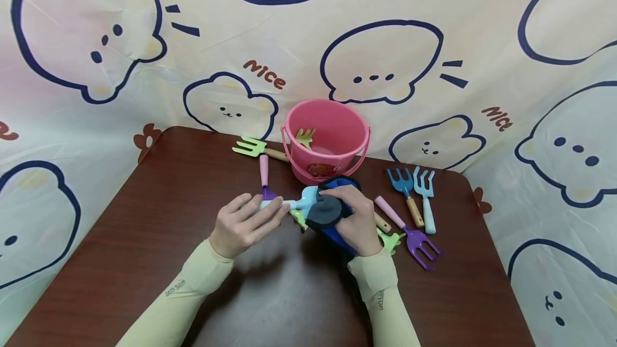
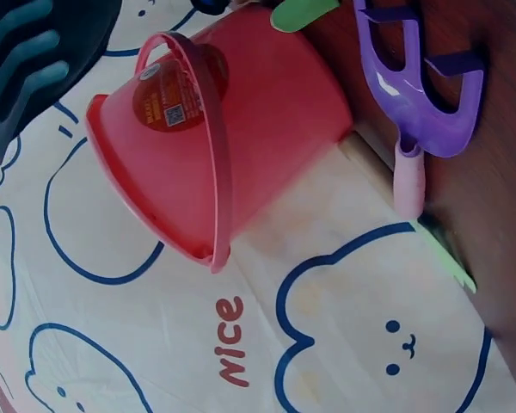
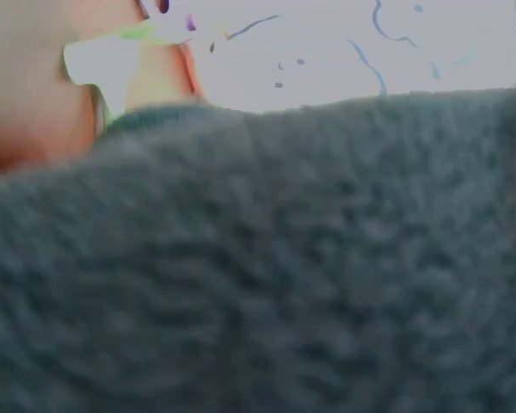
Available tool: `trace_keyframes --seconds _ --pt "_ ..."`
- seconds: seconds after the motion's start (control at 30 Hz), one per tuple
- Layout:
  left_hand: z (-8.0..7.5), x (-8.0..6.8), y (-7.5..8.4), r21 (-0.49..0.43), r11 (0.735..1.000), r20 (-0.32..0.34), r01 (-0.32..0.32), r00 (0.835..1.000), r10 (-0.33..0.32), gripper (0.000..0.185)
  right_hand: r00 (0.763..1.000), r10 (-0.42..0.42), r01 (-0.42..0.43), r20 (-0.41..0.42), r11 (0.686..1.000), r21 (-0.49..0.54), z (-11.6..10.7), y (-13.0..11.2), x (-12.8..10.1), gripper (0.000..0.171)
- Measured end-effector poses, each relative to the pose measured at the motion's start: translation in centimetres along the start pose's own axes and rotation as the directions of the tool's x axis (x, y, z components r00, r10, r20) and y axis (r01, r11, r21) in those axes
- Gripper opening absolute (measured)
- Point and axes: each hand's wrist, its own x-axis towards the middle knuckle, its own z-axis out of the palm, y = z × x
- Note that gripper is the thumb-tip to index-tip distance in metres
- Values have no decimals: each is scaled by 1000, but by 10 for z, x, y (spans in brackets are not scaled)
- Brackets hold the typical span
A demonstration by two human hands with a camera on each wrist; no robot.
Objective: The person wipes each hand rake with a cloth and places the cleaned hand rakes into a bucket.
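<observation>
Gripping a light blue trowel point(image 1: 303, 201) by its pale handle, the left hand point(image 1: 243, 225) has its fingers curled over it just above the brown table point(image 1: 144, 240). The right hand point(image 1: 354, 221) presses a grey and blue cloth point(image 1: 326, 211) onto the trowel's blade, fingers bent round the cloth. Trowel and cloth sit mid-table, just in front of the pink bucket point(image 1: 326, 143).

Judging by how things lie, the work is at an early stage: only one green tool point(image 1: 305, 137) shows inside the bucket, while a green fork point(image 1: 253, 147), a purple trowel point(image 1: 264, 178), a blue fork point(image 1: 404, 186), a pale blue fork point(image 1: 425, 191), a purple fork point(image 1: 409, 232) and another green tool point(image 1: 389, 240) lie on the table around it.

The head view alone shows both hands and the whole spread. The left wrist view shows the bucket's round sticker point(image 2: 165, 96) and handle close up, with the purple trowel point(image 2: 421, 103) beside. The right wrist view is almost filled by the cloth's point(image 3: 284, 275) fuzzy grey weave.
</observation>
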Motion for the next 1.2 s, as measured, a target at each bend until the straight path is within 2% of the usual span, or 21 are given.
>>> trace_keyframes --seconds 0.17,0.3,0.4,0.57,0.7,0.8,0.87,0.9,0.97,1.1,1.13,1.2 --pt "3 0 3 53 998 -100 -39 994 44 15 986 108 -95 -124 990 100 3 1 -1 27" --pt "7 3 3 68 997 -176 -25 984 37 12 961 207 -165 -185 961 220 4 1 -2 26" --pt "9 6 1 80 997 -248 2 969 18 8 937 272 -210 -219 940 270 3 1 -1 30" --pt "13 9 0 77 996 -326 40 945 -12 5 896 394 -308 -203 883 354 3 6 -1 32" --pt "15 6 1 61 996 -340 67 940 -42 6 865 476 -377 -159 825 422 3 9 -2 25" --pt "18 3 3 22 993 -349 114 932 -100 7 833 530 -405 -160 780 478 2 12 -3 21" --pt "20 2 4 -15 989 -358 150 922 -145 9 819 547 -401 -175 764 506 1 14 -4 19" --pt "21 1 5 -39 985 -362 171 916 -173 11 820 541 -389 -187 766 512 0 14 -4 19" --pt "22 0 5 -90 973 -364 214 902 -232 12 832 513 -361 -210 789 497 -2 14 -4 20" --pt "23 -1 6 -174 937 -344 303 873 -346 10 876 445 -345 -185 848 402 -5 15 -3 23" --pt "24 -1 6 -186 929 -331 321 869 -367 10 882 439 -351 -173 855 383 -6 16 -2 25" --pt "23 -2 4 -191 918 -284 347 876 -390 11 886 434 -353 -163 859 370 -9 18 -1 25"
